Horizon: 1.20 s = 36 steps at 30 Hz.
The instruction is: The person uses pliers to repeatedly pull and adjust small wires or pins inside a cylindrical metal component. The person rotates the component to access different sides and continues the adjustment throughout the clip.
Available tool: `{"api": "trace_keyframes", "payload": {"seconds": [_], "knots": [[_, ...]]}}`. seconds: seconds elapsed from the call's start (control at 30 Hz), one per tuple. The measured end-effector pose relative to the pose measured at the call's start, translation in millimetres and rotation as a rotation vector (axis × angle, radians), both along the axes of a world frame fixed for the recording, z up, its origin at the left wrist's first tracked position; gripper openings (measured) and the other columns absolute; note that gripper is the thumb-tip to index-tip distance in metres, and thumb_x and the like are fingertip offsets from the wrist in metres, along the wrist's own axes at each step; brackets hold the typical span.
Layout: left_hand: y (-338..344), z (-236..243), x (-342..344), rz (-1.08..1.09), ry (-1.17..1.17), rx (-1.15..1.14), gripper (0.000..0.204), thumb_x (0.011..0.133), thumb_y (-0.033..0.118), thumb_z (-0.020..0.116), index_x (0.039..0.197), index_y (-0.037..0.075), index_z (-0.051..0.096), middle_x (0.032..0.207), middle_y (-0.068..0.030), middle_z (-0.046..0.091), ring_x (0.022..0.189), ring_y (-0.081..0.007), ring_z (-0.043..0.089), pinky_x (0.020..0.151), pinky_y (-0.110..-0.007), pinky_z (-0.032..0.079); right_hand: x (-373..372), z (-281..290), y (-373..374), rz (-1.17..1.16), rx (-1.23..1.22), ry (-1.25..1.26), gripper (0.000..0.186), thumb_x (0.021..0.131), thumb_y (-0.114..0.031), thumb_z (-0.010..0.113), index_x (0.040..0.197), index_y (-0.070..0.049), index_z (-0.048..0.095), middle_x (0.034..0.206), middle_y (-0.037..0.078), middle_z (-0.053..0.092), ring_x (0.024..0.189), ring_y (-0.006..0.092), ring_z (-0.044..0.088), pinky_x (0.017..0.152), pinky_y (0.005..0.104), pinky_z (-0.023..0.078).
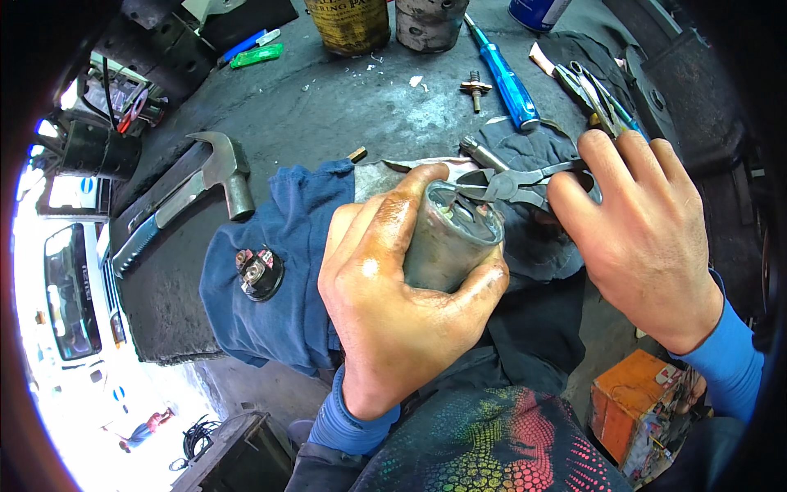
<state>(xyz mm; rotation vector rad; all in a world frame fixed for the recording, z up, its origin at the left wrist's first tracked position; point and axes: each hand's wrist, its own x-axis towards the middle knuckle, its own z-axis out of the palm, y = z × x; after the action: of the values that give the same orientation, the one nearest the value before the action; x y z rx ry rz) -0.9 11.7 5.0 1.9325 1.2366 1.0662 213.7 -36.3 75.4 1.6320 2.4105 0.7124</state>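
My left hand [393,303] is wrapped round a grey metal cylinder [447,250], held upright and slightly tilted, with its open top showing metal parts inside. My right hand [635,221] grips metal pliers [512,184], whose jaws reach over the rim of the cylinder; whether they bite on anything is hard to tell. Left of my hands, a small round black part with metal terminals [261,275] lies on a blue cloth [299,213]. Behind the pliers are a short metal cylindrical piece [484,156] and a dark grey cloth [537,139].
The dark bench [164,312] holds a hammer [221,172], a blue screwdriver [508,82], a threaded part [475,90], several tools [594,94], cans [430,25] and a green object [257,55]. Below right is an orange box [623,385]. A vehicle [70,287] and a person [143,430] appear at left.
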Motion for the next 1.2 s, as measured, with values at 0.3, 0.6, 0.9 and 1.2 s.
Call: {"api": "trace_keyframes", "payload": {"seconds": [0.3,0.6,0.9,1.2], "knots": [[-1,1,0,-0.002,0.016,-0.006,0.062,0.069,0.007,0.094,0.13,0.003,0.082,0.11,-0.0095,0.078,0.101,-0.0187,0.074,0.094,-0.034,0.059,5,-1,7,0.072,-0.005,0.051,0.012,0.087,-0.014,0.075,0.095,-0.009,0.068,0.103,0.012,0.062,0.09,0.0265,0.063,0.078,0.04,0.052],[-1,0,0,-0.002,-0.035,-0.027,0.06,0.071,0.004,0.096,0.129,0.0,0.081,0.116,-0.0103,0.079,0.108,-0.0186,0.075,0.099,-0.035,0.059,7,-2,9,0.066,-0.016,0.056,0.017,0.084,-0.018,0.078,0.093,-0.009,0.067,0.102,0.011,0.062,0.089,0.0275,0.064,0.077,0.0413,0.053],[-4,-9,-35,-0.225,-0.129,-0.182,0.072,0.079,0.01,0.092,0.146,-0.004,0.069,0.147,-0.0137,0.067,0.135,-0.0219,0.066,0.117,-0.036,0.049,10,3,-17,-0.178,-0.138,0.721,0.035,0.1,-0.019,0.084,0.096,0.004,0.058,0.089,0.022,0.053,0.076,0.0409,0.058,0.071,0.0441,0.048],[-15,-8,-42,-0.106,-0.34,-0.19,0.07,0.063,0.006,0.107,0.122,0.003,0.07,0.122,-0.0119,0.076,0.12,-0.0229,0.073,0.112,-0.041,0.055,12,-18,-69,-0.622,-0.463,1.785,0.053,0.077,-0.018,0.088,0.12,0.002,0.064,0.109,0.002,0.056,0.095,0.0102,0.053,0.085,0.0274,0.047]]}}
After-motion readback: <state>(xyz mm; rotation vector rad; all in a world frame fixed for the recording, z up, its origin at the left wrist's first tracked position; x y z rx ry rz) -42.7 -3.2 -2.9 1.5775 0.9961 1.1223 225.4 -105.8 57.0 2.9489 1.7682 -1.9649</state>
